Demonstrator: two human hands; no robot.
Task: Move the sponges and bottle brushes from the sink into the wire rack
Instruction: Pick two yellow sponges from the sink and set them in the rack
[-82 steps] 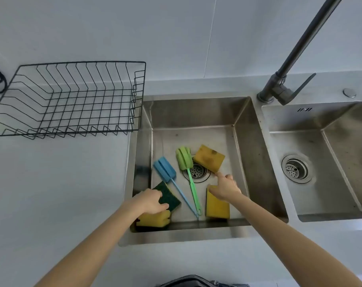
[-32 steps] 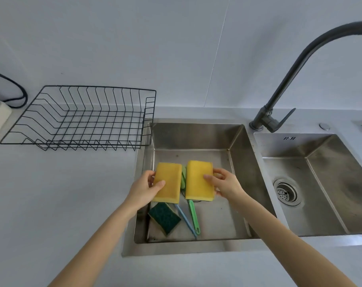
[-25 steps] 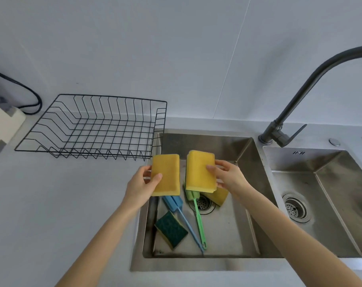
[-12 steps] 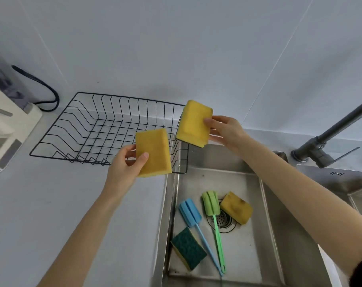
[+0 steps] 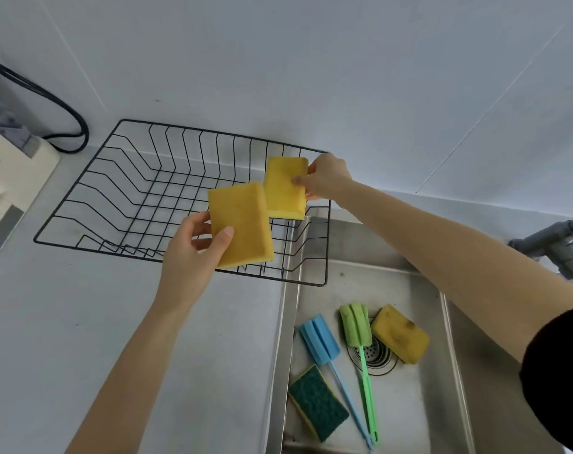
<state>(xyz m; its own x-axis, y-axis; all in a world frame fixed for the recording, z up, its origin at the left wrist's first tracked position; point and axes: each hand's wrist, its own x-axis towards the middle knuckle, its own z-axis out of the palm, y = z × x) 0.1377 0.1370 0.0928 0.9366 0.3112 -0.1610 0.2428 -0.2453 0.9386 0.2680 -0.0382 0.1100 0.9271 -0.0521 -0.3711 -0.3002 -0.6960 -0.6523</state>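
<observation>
Left hand [image 5: 188, 260] pinched a yellow sponge [image 5: 241, 224] over the wire rack's [image 5: 82, 208] near-right part; right hand [image 5: 326, 176] clamped another sponge [image 5: 283, 188] just beyond it. Whether either touched the wires was probably unclear. Brushes [image 5: 355, 326] lay in the sink [image 5: 426, 404], handle tips cut off.

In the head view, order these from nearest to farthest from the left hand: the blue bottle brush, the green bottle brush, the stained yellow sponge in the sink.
From the left hand:
1. Blue bottle brush, at the left side of the steel sink.
2. Green bottle brush, in the middle, its head beside the drain.
3. Stained yellow sponge, right of the drain.
</observation>
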